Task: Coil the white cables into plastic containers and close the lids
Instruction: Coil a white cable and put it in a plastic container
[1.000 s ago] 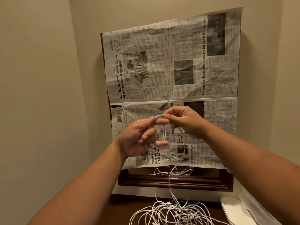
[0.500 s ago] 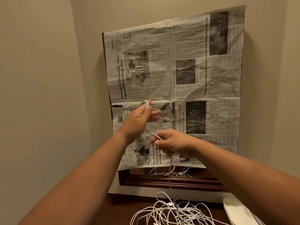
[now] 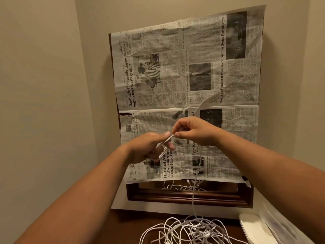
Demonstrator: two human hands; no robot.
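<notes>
My left hand [image 3: 149, 147] holds a small coil of white cable [image 3: 165, 140] with its fingers curled round the loops. My right hand [image 3: 195, 132] pinches the same cable at the top of the coil, right beside the left fingertips. From there one strand [image 3: 193, 196] hangs straight down to a tangled pile of white cables [image 3: 186, 229] on the dark wooden surface. At the lower right edge lies a white plastic container lid [image 3: 255, 229], only partly in view.
A newspaper sheet [image 3: 190, 81] hangs over a dark wooden frame [image 3: 190, 198] on the wall in front. Beige walls close in on the left and right. More clear plastic [image 3: 281, 226] lies at the far lower right.
My right hand rose from below the left hand to the coil's top, laying another turn. My left hand dropped slightly and turned the coil.
</notes>
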